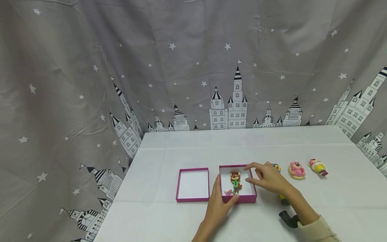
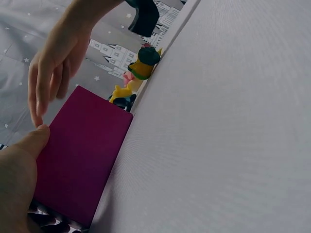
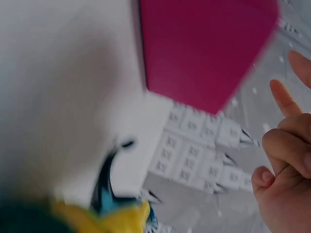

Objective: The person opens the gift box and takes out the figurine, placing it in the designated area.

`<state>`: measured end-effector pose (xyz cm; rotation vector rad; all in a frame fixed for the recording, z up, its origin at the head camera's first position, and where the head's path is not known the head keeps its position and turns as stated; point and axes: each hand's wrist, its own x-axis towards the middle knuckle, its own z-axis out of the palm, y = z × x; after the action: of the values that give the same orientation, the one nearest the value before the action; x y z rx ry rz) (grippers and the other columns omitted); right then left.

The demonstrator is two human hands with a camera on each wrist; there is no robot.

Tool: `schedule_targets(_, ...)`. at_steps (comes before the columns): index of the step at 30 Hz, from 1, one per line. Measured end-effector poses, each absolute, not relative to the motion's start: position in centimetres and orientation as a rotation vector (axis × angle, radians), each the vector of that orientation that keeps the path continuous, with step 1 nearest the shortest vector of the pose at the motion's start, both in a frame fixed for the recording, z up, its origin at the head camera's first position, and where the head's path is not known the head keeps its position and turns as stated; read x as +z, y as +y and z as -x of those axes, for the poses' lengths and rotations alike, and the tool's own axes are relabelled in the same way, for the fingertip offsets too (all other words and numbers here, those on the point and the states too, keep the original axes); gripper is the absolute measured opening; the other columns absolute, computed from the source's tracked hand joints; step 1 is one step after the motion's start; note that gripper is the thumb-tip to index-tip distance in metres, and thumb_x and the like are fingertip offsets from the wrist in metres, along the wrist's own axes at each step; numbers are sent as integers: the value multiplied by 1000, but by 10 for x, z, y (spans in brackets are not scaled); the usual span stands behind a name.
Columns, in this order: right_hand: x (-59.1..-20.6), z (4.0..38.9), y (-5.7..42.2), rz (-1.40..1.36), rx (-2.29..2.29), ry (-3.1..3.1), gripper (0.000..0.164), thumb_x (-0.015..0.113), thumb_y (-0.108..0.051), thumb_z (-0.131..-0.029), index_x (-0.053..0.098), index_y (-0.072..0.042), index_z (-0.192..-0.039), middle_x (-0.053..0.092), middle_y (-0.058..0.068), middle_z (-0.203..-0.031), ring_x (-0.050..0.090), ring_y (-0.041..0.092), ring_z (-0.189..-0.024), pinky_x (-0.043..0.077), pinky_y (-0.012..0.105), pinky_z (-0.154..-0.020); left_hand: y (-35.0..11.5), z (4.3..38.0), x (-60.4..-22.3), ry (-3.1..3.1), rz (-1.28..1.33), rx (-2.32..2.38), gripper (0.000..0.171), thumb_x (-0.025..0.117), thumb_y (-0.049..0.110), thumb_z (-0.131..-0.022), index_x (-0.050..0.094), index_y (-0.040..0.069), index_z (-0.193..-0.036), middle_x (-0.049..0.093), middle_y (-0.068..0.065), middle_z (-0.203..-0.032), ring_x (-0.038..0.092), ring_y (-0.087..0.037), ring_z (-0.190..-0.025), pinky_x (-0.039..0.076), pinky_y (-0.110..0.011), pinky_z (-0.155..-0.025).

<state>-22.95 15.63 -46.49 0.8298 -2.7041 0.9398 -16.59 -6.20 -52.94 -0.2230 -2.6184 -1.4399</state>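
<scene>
A magenta box with a white inside stands on the table. In it lies a fox figurine with a green shirt, and a small pink figure lies by the front left corner. My left hand grips that corner, fingers along the left wall and thumb on the front. Over the right rim hovers my right hand, thumb and index finger apart with nothing between them. The right wrist view shows this hand beside the box wall, its other fingers bent.
A shallow magenta-rimmed lid lies left of the box, white side up. Right of it are a pink bear figure and a yellow-and-pink figure. My right arm partly hides more figures. A grey castle-print curtain hangs behind.
</scene>
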Motion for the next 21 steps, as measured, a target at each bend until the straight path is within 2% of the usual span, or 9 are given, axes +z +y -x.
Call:
schedule_targets(8,-482,238,124,-949,576,-2752,62,80,-45,-65,62,-16,-117,32,-18,-49,26,3,-49,23,28,-62,-62,166,-529,-2621,231,-1435,97,63,54,-80,16,1,-146,25,-13,-149,34,-29,-130,32,-45,-103)
schedule_targets(12,-483,239,117,-970,476,-2741,66,82,-44,-60,62,-14,-116,50,-14,-53,28,3,-49,25,31,-63,-62,165,-529,-2627,226,-1435,96,63,54,-80,16,2,-146,25,-13,-149,33,-29,-130,32,-46,-103)
schedule_targets(16,-481,237,112,-943,370,-2757,70,85,-44,-55,63,-13,-114,67,-4,-73,38,6,-52,28,33,-65,-62,165,-528,-2634,227,-1430,96,62,54,-80,16,2,-146,24,-14,-149,33,-30,-130,32,-46,-103)
schedule_targets(19,-479,234,107,-887,275,-2789,74,86,-47,-51,63,-12,-112,69,1,-76,53,11,-58,39,41,-75,-62,165,-528,-2630,230,-1425,96,62,54,-80,16,2,-146,24,-14,-149,33,-30,-130,32,-46,-103)
schedule_targets(21,-477,233,103,-855,236,-2810,75,87,-47,-49,63,-12,-110,69,2,-78,59,17,-64,42,49,-79,-61,165,-528,-2627,234,-1411,96,62,54,-80,17,2,-146,25,-14,-148,34,-30,-130,33,-45,-103)
